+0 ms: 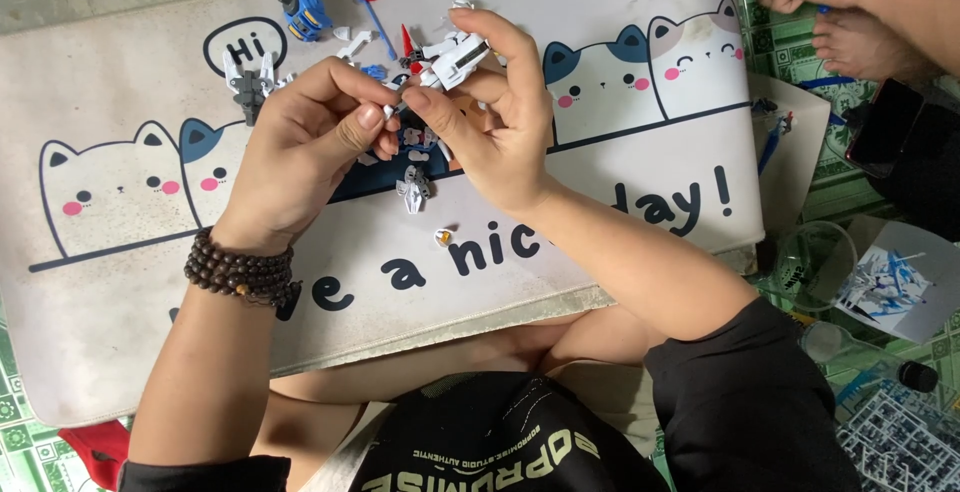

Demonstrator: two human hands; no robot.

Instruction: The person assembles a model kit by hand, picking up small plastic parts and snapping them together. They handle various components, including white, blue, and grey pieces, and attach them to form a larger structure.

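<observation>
Left hand (310, 142) pinches a tiny white part at its fingertips | right hand (490, 112) grips a white model-kit assembly (452, 57), held above the cat-print mat (120, 282) | parts meet between the hands | risk: a slipping pinch would likely drop the small part among the loose pieces (413, 187) beneath, easily lost.

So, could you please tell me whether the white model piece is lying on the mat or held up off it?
Held up: the right hand pinches the white model piece above the mat.
</observation>
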